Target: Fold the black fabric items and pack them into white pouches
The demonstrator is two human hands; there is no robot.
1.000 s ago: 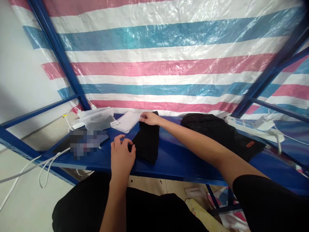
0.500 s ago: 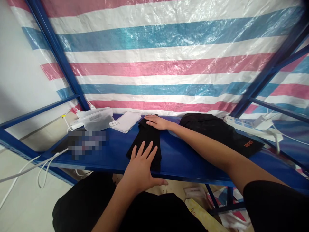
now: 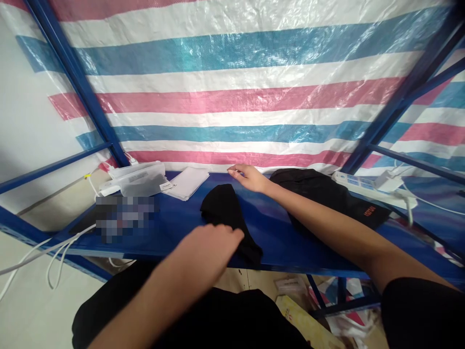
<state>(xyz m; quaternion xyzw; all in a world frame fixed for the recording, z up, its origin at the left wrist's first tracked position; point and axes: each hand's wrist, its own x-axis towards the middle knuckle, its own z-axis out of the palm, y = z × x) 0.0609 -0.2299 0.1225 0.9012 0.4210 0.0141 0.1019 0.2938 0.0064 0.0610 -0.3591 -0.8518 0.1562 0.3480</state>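
A folded black cloth [image 3: 227, 206] lies aslant on the blue shelf top [image 3: 174, 232], its narrow end pointing to the near right. My left hand [image 3: 214, 247] is over the cloth's left side, back of the hand up, with the fingers curled down onto the fabric; their tips are hidden and slightly blurred. Farther back, my right hand [image 3: 250, 178] hovers off the cloth near the rear edge, fingers loosely bent and slightly apart, with nothing visible in it.
A black garment [image 3: 312, 186] with orange lettering lies on the right, beside a white power strip [image 3: 374, 186]. White papers [image 3: 191, 182] and a translucent plastic box [image 3: 143, 179] sit at the back left. Blue frame posts stand at both sides; white cables [image 3: 61, 249] hang at the left.
The cloth has turned, its far end coming toward me and its near end swinging right. My left hand has curled from spread fingers. My right hand has lifted off the cloth, moving right.
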